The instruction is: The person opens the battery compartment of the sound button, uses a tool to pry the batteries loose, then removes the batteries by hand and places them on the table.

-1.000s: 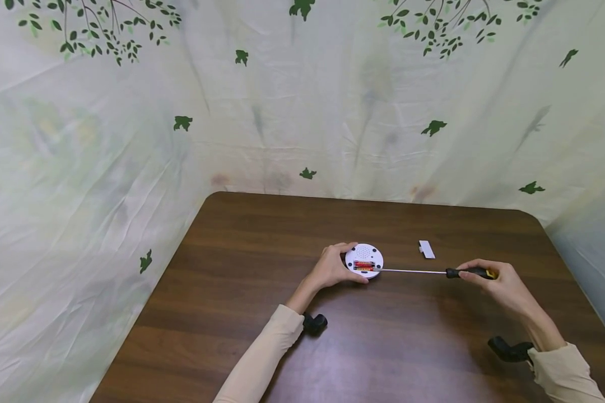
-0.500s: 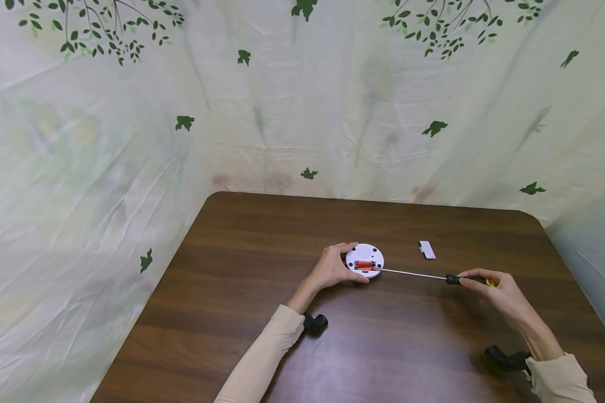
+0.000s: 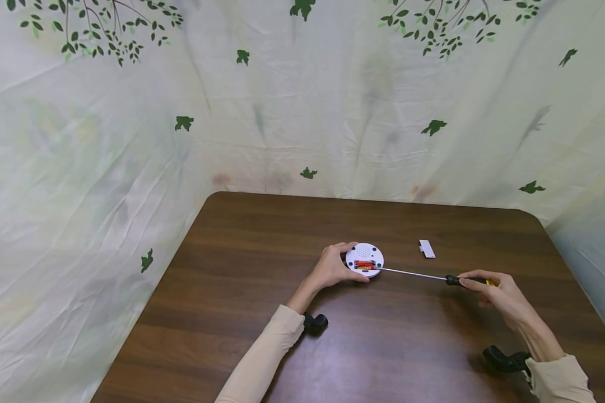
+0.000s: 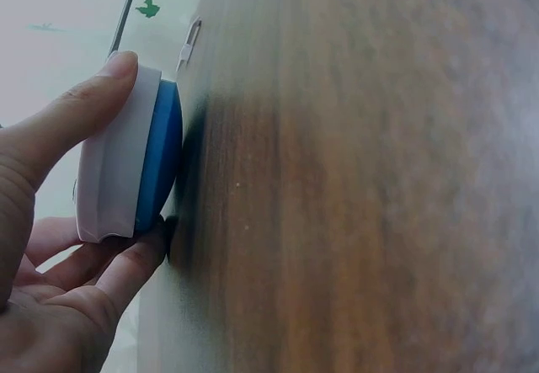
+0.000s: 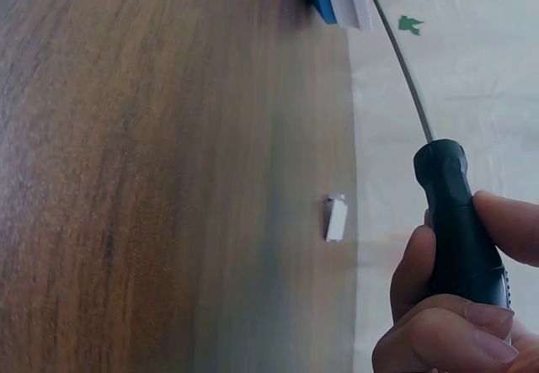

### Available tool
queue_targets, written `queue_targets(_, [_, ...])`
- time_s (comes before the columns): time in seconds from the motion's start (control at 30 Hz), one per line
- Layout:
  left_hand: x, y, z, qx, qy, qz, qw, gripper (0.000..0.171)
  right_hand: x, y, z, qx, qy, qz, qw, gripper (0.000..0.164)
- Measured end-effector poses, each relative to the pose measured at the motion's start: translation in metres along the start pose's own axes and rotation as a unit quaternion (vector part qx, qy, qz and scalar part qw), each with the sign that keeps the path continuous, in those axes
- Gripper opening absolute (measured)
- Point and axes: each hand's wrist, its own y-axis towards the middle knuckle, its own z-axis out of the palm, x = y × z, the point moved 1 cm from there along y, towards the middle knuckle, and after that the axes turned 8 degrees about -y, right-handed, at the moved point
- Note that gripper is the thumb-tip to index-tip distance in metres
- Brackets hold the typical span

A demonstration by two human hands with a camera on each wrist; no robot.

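A round white device with a blue underside (image 4: 160, 162) lies on the table, its battery compartment facing up. Red batteries (image 3: 364, 265) sit in that compartment. My left hand (image 3: 333, 264) grips the device by its rim, thumb on the near side and fingers round the far side. My right hand (image 3: 501, 291) holds a screwdriver (image 5: 455, 213) by its black and yellow handle. The long metal shaft reaches left, and its tip is at the right end of the batteries. A small white battery cover (image 3: 427, 249) lies to the right of the device, beyond the shaft.
The brown wooden table (image 3: 262, 235) has rounded far corners. Behind it and at the sides hangs a pale cloth (image 3: 333, 101) with green leaf prints. Black wrist mounts (image 3: 315, 324) show at both sleeves.
The right hand and screwdriver handle have shifted slightly toward the near edge, so the shaft slants more. Its tip stays at the batteries. The left hand and device hold their place.
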Motion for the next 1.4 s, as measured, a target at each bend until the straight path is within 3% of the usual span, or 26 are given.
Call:
queue_targets(0.17, [-0.001,0.000,0.000,0.002,0.001,-0.008,1.0000,0.092,0.005,-0.003,-0.002,-0.009,-0.003,-0.005,1.000,0.026])
queue_targets(0.43, [-0.002,-0.001,0.000,-0.001,0.000,-0.011,0.9999,0.091,0.011,-0.011,-0.008,-0.020,-0.067,0.003,0.998,0.042])
queue_targets(0.53, [-0.002,-0.001,0.000,-0.002,-0.002,-0.011,0.9999,0.090,0.012,-0.015,-0.010,-0.030,-0.116,-0.027,0.993,0.045])
queue_targets(0.67, [-0.002,0.000,0.000,-0.001,-0.005,-0.015,0.9999,0.090,0.015,-0.018,-0.012,-0.049,-0.182,-0.087,0.978,0.036])
queue_targets(0.8, [0.000,0.000,0.001,-0.001,-0.005,-0.018,0.9998,0.090,0.019,-0.023,-0.018,-0.086,-0.211,-0.138,0.964,0.024])
queue_targets(0.9, [0.000,0.000,0.000,-0.002,-0.010,-0.021,0.9997,0.090,0.019,-0.026,-0.024,-0.119,-0.204,-0.154,0.959,0.020])
queue_targets(1.17, [-0.001,0.000,0.000,-0.003,-0.011,-0.022,0.9997,0.091,0.008,-0.032,-0.038,-0.236,-0.169,-0.098,0.952,0.036])
queue_targets(1.4, [-0.001,0.000,0.001,0.001,-0.010,-0.028,0.9996,0.090,0.003,-0.032,-0.040,-0.350,-0.140,-0.034,0.926,0.037])
